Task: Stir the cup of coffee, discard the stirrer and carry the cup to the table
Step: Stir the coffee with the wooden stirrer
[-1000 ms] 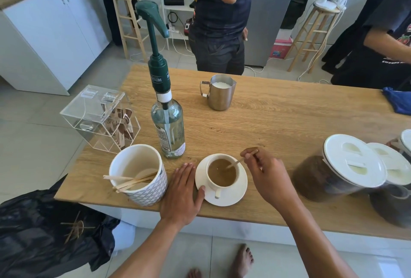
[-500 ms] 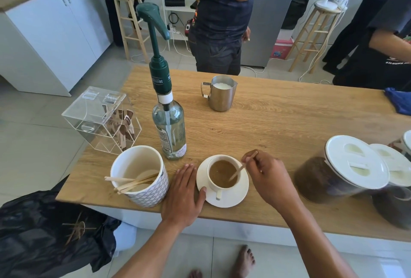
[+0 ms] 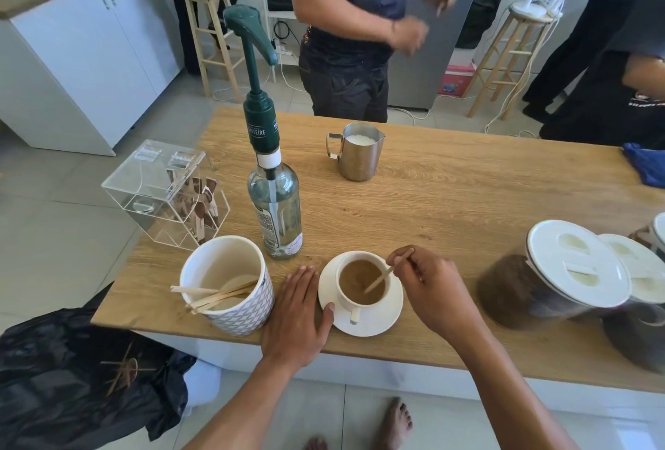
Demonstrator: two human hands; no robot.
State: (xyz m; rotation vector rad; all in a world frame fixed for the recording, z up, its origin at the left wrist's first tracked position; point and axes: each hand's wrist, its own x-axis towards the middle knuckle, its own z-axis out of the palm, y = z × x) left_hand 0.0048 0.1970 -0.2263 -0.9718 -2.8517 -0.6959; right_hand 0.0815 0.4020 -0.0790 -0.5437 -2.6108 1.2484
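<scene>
A white cup of milky coffee (image 3: 361, 282) stands on a white saucer (image 3: 374, 323) near the front edge of the wooden counter (image 3: 449, 205). My right hand (image 3: 430, 287) pinches a thin wooden stirrer (image 3: 385, 274) whose lower end dips into the coffee. My left hand (image 3: 295, 313) lies flat on the counter with its fingers spread, the thumb touching the saucer's left rim. A black rubbish bag (image 3: 64, 377) with used stirrers in it sits on the floor at the lower left.
A patterned white mug (image 3: 230, 287) holding several clean stirrers stands left of my left hand. Behind it are a pump bottle (image 3: 273, 205) and a clear acrylic box (image 3: 169, 194). A steel milk jug (image 3: 358, 151) is further back. White-lidded jars (image 3: 554, 277) crowd the right. People stand beyond the counter.
The stirrer's tip has swung within the cup as my right hand shifted slightly. My left hand stays at the saucer. The person behind the counter has turned and moved both arms.
</scene>
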